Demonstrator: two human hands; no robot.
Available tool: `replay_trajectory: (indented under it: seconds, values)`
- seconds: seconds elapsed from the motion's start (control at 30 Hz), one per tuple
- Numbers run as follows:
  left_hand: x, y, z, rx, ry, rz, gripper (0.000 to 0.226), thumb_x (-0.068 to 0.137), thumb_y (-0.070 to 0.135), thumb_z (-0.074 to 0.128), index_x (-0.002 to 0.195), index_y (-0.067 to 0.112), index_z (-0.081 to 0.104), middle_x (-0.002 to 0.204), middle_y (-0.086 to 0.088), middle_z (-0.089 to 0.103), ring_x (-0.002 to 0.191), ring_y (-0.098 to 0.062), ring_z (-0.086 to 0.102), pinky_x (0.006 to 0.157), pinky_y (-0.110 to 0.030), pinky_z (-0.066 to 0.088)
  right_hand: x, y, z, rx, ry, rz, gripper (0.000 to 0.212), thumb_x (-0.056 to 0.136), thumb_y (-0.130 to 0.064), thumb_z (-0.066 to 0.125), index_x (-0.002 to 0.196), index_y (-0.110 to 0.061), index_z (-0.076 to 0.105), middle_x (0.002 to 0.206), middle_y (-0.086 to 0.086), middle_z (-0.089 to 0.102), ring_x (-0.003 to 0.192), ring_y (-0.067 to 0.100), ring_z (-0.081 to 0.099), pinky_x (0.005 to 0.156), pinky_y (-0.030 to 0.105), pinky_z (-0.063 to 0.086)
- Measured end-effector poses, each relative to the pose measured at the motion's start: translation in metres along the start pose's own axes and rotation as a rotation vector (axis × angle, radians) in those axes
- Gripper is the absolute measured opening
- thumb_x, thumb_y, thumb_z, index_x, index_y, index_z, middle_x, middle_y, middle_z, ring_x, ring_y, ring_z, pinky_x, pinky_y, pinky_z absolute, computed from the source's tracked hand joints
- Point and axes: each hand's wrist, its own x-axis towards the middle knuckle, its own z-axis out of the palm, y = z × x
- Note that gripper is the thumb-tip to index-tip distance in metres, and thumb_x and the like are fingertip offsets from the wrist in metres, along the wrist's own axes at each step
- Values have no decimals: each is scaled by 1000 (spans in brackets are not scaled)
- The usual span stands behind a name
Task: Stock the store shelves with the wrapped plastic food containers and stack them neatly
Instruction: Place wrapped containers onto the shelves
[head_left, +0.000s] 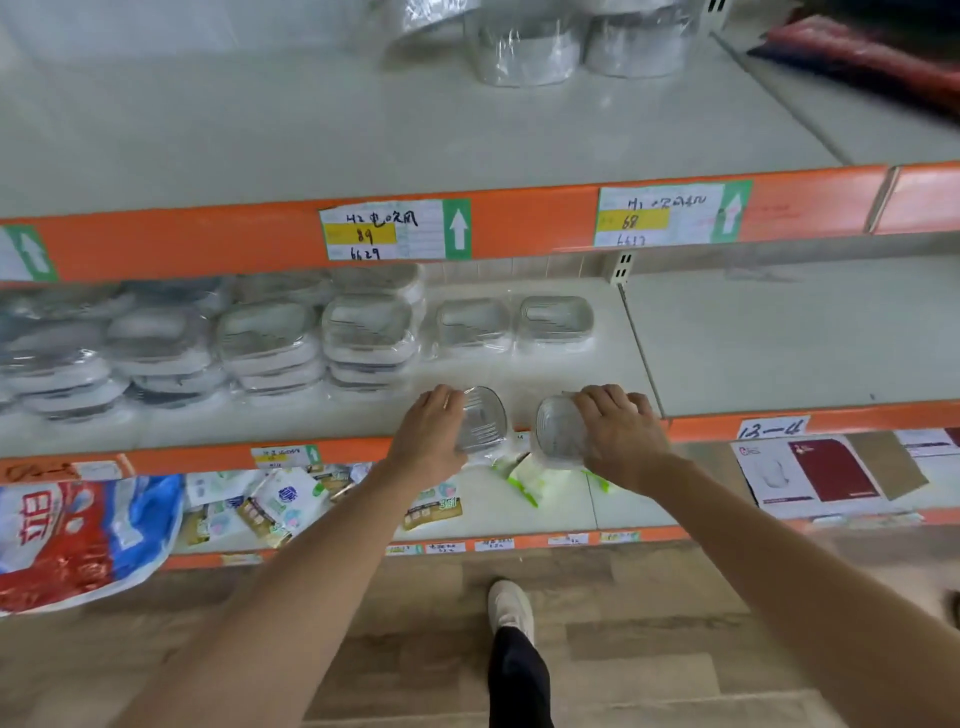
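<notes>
My left hand (428, 434) grips one wrapped clear plastic container (483, 418) at the front edge of the middle shelf (571, 374). My right hand (621, 431) grips a second wrapped container (556, 431) beside it. Both containers are tilted over the shelf's orange front rail. Further back on the same shelf, two single wrapped containers (556, 317) sit side by side. To their left, stacks of wrapped containers (366, 338) run in rows toward the left edge.
The top shelf (363, 130) holds wrapped round containers (524, 47) at the back. Price labels (395, 228) hang on the orange rail. The lower shelf carries packets (280, 501) and a large red and blue bag (67, 540). My shoe (511, 610) stands on the wood floor.
</notes>
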Motion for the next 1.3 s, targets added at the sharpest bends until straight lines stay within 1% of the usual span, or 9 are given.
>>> replay_trajectory:
  seconds: [0.23,0.3,0.4,0.53,0.67,0.83,0.97,1.17,1.3]
  values:
    - [31,-2,31,-66,-33,0,55,82,16,66,130,2,42,133,-13,41,124,-28,39,104,-31,31,28,9,34,121,-46,44,68,84,-27,61,143,-16,28,150,2,25,136,21,24,105,35,23]
    - [39,-4,31,-62,-1,-4,55,87,18,63,135,5,43,138,-12,37,129,-27,36,107,-32,30,34,13,37,146,5,35,61,83,-27,65,138,-16,43,149,8,30,134,28,30,102,40,30]
    - [52,-6,30,0,44,-3,48,89,15,60,135,8,49,136,-8,39,126,-24,38,104,-37,36,48,8,39,197,92,54,39,72,-13,76,110,-11,68,121,14,56,108,36,54,84,41,45]
    - [65,-4,33,29,105,8,45,83,-6,55,126,6,57,120,-7,51,112,-25,48,85,-42,50,65,0,42,207,83,63,42,90,-6,49,132,-11,51,134,10,47,123,30,42,100,37,33]
    - [75,-7,39,-51,133,19,52,84,-12,45,133,4,51,122,-10,52,99,-28,55,80,-41,49,73,-5,54,261,61,82,56,94,-3,41,147,-11,27,156,8,20,144,21,17,114,32,19]
    - [86,-13,43,-78,138,9,60,78,-19,45,134,2,50,130,-9,47,107,-28,54,84,-43,49,78,-7,60,283,-13,75,65,95,-10,40,151,-12,7,159,7,0,147,19,-1,117,29,3]
    - [84,-12,35,-19,65,46,55,86,-7,48,140,4,40,136,-6,40,119,-23,46,90,-39,48,78,-6,49,245,-96,69,68,97,-20,42,151,-11,1,159,5,-6,146,18,-5,117,29,2]
    - [48,-10,13,128,-121,105,37,90,7,49,126,4,51,129,-7,47,119,-24,46,93,-37,45,53,-21,19,133,-70,-22,46,94,-22,45,137,-12,35,142,4,35,131,21,31,102,31,30]
    - [7,-10,-8,205,-190,143,28,92,8,46,118,5,55,115,-9,53,112,-24,50,85,-35,46,25,-35,-12,73,-100,-135,43,95,-34,47,131,-12,42,132,5,42,128,21,36,100,32,34]
